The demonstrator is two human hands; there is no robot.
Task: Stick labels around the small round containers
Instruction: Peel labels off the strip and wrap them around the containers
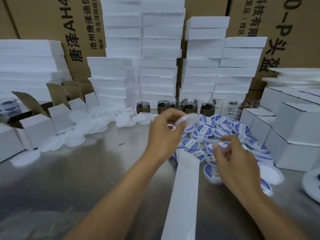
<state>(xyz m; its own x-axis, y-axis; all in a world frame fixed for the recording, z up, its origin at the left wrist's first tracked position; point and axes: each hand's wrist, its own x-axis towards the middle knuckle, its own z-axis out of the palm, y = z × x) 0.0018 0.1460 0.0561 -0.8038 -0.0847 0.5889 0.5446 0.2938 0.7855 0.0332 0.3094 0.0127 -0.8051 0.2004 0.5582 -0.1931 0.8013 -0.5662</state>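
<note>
My left hand (166, 130) is raised over the steel table and grips a small round white container (187, 118), blurred by motion. My right hand (232, 158) hovers lower to the right with fingers curled, thumb and forefinger close together above the pile; whether it pinches a label I cannot tell. A pile of small round containers with blue-and-white labels (223, 129) lies beyond and under both hands. A long white strip of label backing paper (185, 187) runs from the pile toward me between my forearms.
White foam discs (78, 134) lie scattered at left by open white cartons (36, 125). Foam block stacks (157, 66) and brown cardboard boxes form the back wall. Dark jars and clear glasses (188, 106) stand in a row. Closed white boxes (294, 135) are stacked at right.
</note>
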